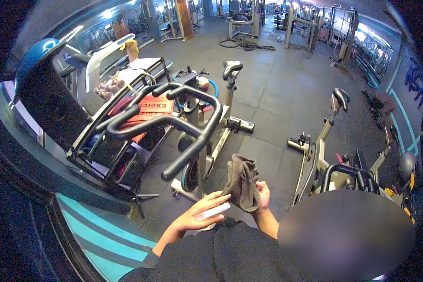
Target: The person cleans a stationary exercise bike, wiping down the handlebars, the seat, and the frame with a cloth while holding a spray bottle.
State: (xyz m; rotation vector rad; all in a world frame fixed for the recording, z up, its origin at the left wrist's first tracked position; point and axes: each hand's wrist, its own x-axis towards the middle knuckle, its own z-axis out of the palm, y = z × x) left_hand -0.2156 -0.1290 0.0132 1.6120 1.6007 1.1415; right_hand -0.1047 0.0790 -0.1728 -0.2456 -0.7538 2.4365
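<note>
My right hand [263,194] grips the edge of a crumpled dark grey cloth [240,183], which stands up in front of my body. My left hand [195,214] holds a small white object [213,211] between its fingers; what it is I cannot tell. Its fingertips come close to the lower left side of the cloth, and whether they touch it is unclear. Just beyond my hands stands an exercise bike with black handlebars [197,132] and a black saddle [232,67].
A second exercise bike [324,141] stands to the right. On the left, a rack [120,155] holds orange printed sheets [155,105] and several small dumbbells [109,86]. A battle rope [245,44] lies on the dark floor tiles. A blurred oval covers the lower right.
</note>
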